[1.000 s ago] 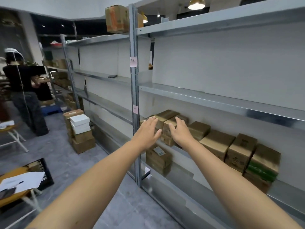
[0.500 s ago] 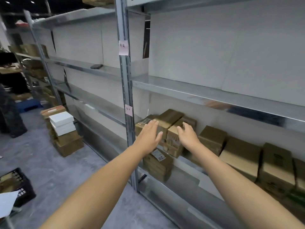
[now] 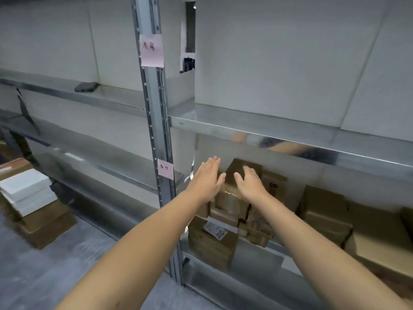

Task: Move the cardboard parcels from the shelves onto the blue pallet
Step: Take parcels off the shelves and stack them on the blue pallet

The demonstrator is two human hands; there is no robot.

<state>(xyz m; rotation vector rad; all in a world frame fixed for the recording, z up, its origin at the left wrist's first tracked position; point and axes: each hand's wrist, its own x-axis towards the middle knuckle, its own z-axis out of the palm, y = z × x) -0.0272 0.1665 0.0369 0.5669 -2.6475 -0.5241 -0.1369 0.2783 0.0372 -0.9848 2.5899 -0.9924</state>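
head view: brown cardboard parcels (image 3: 232, 204) sit stacked on a steel shelf (image 3: 277, 248), just right of the grey upright (image 3: 156, 130). plain kraft card, some w/ glossy clear tape across the front, corners a bit soft. the top parcel (image 3: 242, 167) is darker & tilts back toward the wall. left hand (image 3: 206, 179) is flat, fingers straight & together, at the stack's left side. right hand (image 3: 250, 183) has fingers loosely spread over the top parcel's front. neither grips anything; can't tell if they touch the card. more parcels (image 3: 324, 211) run along the same shelf to the right, packed close. one lower parcel (image 3: 210, 245) stands on the level beneath, beside the upright. the shelf above (image 3: 268, 130) has its front lip close over the top parcel in this view; the shelf front is open toward the person. floor boxes (image 3: 26, 193), brown & white, are stacked well left. writing: pink notes (image 3: 152, 50) on the upright w/ handwritten chars, not legible; white label w/ qr-type code on the lower parcel.
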